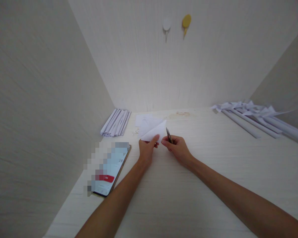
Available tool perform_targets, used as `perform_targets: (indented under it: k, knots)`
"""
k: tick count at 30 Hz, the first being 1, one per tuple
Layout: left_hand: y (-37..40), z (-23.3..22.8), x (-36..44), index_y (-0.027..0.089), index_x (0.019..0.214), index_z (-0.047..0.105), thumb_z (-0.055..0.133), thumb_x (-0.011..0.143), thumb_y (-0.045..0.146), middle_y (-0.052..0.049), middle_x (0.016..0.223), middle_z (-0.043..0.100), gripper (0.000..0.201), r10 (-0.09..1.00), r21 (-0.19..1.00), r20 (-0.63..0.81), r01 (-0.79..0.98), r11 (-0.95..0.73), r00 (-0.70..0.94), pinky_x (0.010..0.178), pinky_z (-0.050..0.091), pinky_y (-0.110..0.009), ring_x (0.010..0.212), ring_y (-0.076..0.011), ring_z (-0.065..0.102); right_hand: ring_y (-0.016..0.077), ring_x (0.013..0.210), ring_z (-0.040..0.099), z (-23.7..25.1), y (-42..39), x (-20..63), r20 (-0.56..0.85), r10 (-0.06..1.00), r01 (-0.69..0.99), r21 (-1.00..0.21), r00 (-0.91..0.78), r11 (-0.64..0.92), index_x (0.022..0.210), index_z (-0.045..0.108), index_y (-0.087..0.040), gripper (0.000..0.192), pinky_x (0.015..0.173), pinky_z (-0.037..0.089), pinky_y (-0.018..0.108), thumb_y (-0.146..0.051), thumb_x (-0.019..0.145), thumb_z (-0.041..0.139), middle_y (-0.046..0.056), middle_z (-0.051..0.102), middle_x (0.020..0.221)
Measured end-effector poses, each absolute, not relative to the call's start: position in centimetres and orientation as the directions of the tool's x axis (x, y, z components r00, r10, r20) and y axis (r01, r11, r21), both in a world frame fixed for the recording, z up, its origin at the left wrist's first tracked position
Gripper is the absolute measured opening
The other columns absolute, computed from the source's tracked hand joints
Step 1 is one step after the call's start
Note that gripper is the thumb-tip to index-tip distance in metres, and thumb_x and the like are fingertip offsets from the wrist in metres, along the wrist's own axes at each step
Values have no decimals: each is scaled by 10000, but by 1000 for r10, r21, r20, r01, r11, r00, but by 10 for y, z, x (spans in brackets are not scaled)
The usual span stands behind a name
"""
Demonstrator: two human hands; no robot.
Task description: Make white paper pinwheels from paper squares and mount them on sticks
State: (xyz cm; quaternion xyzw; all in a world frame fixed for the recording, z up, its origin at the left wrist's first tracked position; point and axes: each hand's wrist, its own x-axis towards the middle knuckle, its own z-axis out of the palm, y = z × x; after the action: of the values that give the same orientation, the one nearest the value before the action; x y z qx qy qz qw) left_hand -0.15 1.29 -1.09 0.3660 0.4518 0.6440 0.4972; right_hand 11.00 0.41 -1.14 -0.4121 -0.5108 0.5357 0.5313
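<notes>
Left hand (147, 149) pinching folded paper (155, 131), right hand (178, 147) gripping scissors (169, 135)

Walls close in the worktop (213, 185) on the left, back and right, leaving the wide bare middle and near side free for passage. A phone (109, 172) and paper rolls (116, 122) line the left edge; pinwheels (258, 117) crowd the far right corner, loose sheets (145, 120) near the back.

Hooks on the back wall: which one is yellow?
The right-hand hook is yellow; the hook beside it on the left is white and nearly blends into the wall. Both hang empty.
</notes>
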Motion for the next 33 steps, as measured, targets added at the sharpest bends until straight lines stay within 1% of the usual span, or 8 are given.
perform_targets:
  k: [8,12,16,20,27,33]
  knots:
    - [12,-11,-2,106,594,593,695,503,263,6,500,564,208,975,947,28,-305,-97,-221,368,341,-174,406,-64,474,46,414,267,-11,4,111,95,989,-187,-980,-115,72,629,589,-129,161,419,158,227,-277,584,634,-68,397,438]
    - [12,-10,-1,111,573,588,692,502,263,6,498,566,197,972,956,49,-270,-112,-231,364,337,-176,412,-67,474,47,431,288,-8,2,110,91,991,-143,-987,-101,76,584,563,-137,146,432,180,224,-248,554,651,-65,421,459]
    - [10,-9,0,114,584,589,687,506,276,6,525,573,204,969,967,70,-221,-124,-236,359,335,-178,419,-66,468,53,449,300,-9,2,110,113,990,-104,-989,-88,103,523,515,-144,188,444,202,223,-267,553,654,-62,415,464]
    - [11,-9,0,114,602,593,680,518,276,3,545,579,203,969,971,84,-198,-132,-233,362,338,-176,426,-65,469,53,445,280,-9,2,110,114,990,-64,-992,-81,109,535,517,-145,203,436,192,221,-297,561,649,-67,380,459]
    - [11,-8,0,117,596,581,676,513,238,15,497,554,175,978,966,58,-236,-106,-201,354,329,-175,406,-65,461,55,426,276,-10,2,110,105,994,-26,-994,-21,105,542,504,-149,229,411,188,214,-337,588,626,-73,348,437]
    - [8,-6,2,117,629,588,676,503,229,11,529,564,190,985,952,-14,-303,-40,-171,372,344,-178,423,-67,472,56,414,274,-12,4,110,110,994,-34,-993,-18,109,544,476,-157,251,399,179,210,-363,619,599,-75,344,430]
